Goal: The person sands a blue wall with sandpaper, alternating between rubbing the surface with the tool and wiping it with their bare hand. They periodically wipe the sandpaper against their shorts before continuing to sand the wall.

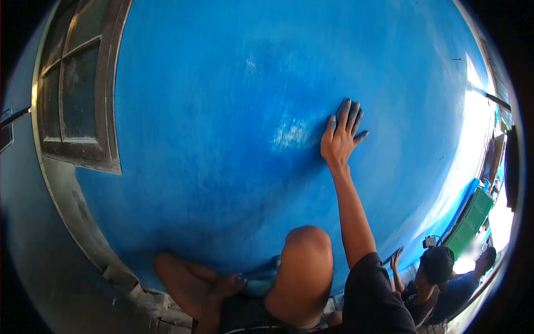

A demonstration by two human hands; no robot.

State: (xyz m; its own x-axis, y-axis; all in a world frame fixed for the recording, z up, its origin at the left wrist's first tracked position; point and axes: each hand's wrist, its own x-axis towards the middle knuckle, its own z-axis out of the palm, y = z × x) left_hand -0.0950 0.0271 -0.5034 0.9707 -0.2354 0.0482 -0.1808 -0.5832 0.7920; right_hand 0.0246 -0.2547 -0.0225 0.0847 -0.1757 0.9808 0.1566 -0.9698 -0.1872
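My right hand [341, 136] reaches up and lies flat against the blue wall [211, 117], its fingers stretched and slightly spread. Under and between the fingers shows a dark grey piece, which looks like sandpaper [341, 108], pressed to the wall. Left of this hand the paint has a scuffed, whitish patch [293, 132]. Down by my bent legs, my left hand [227, 285] is low near the foot of the wall, beside a pale blue object [259, 287] that I cannot make out. Its finger positions are too small and shadowed to read.
A wooden-framed window [108, 106] is set in the wall at left. My raised knee [306, 261] stands close to the wall. At lower right, a person in a dark cap [436, 264] has a hand on the wall, with another person [464, 289] beyond. A green panel [470, 222] stands behind.
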